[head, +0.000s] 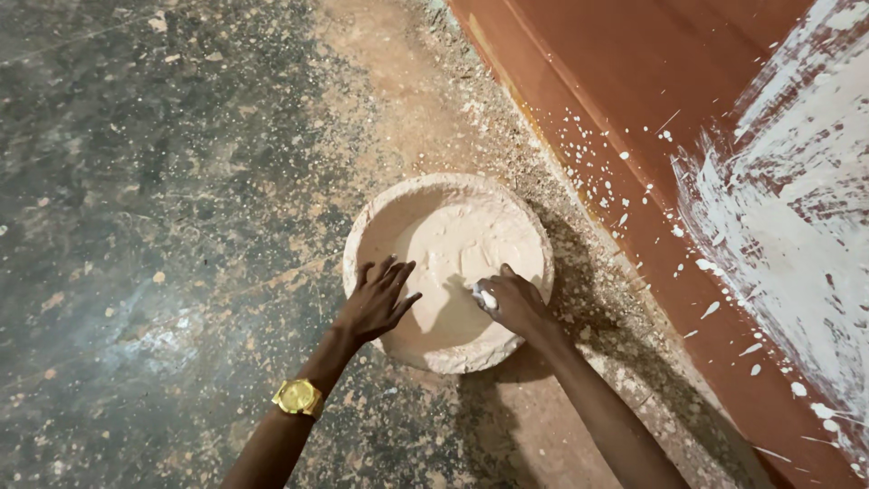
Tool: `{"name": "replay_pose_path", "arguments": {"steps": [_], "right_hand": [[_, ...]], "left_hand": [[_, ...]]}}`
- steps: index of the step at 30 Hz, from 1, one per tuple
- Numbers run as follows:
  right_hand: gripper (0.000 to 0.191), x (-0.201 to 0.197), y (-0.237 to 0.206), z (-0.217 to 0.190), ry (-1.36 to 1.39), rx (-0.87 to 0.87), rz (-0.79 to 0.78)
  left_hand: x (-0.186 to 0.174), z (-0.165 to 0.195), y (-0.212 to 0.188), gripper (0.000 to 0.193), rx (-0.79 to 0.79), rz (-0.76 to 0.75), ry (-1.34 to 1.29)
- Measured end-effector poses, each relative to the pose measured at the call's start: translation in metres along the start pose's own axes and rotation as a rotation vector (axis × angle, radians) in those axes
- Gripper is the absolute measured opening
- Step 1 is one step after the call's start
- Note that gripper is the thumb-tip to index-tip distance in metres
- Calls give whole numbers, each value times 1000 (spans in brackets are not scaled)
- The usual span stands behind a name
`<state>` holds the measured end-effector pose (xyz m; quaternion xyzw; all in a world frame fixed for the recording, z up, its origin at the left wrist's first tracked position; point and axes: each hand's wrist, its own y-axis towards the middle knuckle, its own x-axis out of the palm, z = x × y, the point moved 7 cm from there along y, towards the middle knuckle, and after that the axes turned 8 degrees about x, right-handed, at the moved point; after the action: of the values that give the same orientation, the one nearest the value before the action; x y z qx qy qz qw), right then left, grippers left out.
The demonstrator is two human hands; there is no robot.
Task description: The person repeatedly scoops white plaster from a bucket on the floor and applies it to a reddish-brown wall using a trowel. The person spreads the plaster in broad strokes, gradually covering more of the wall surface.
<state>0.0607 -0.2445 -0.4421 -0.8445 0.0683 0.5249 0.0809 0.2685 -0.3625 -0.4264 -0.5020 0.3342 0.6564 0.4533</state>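
Speckled concrete floor [163, 181] lies open to the left, but a red-brown wall [652, 81], smeared with white paint [797, 208], crowds the right. Between them sits a round basin [380, 213] of pale paste. Left hand [377, 301], gold watch [297, 397] on its wrist, spreads fingers over the near rim; right hand [516, 301] curls closed around a small white tool [486, 297] in the paste.

Speckled grey concrete floor [163, 181]; right of it, reddish-brown wall [634, 63] with white paint smear [797, 199], splashes below.
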Motion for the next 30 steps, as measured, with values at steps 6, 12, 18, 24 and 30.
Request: {"name": "replay_pose_path", "arguments": {"steps": [6,12,18,24,30], "right_hand": [[15,-11,-1,-10,72,-54,112],[15,-31,-4,-6,107,-6,235],[20,-25,-5,-14,130,-17,138],[37,-17,-19,-14,83,-23,108],[35,-10,-21,-10,-17,-76,90]], "left_hand": [[3,4,2,69,24,54,18],[-1,10,9,69,8,110,-34],[12,19,17,71,-35,130,-31],[18,49,12,64,-34,288,-169],[-2,75,1,68,-110,490,-117]]}}
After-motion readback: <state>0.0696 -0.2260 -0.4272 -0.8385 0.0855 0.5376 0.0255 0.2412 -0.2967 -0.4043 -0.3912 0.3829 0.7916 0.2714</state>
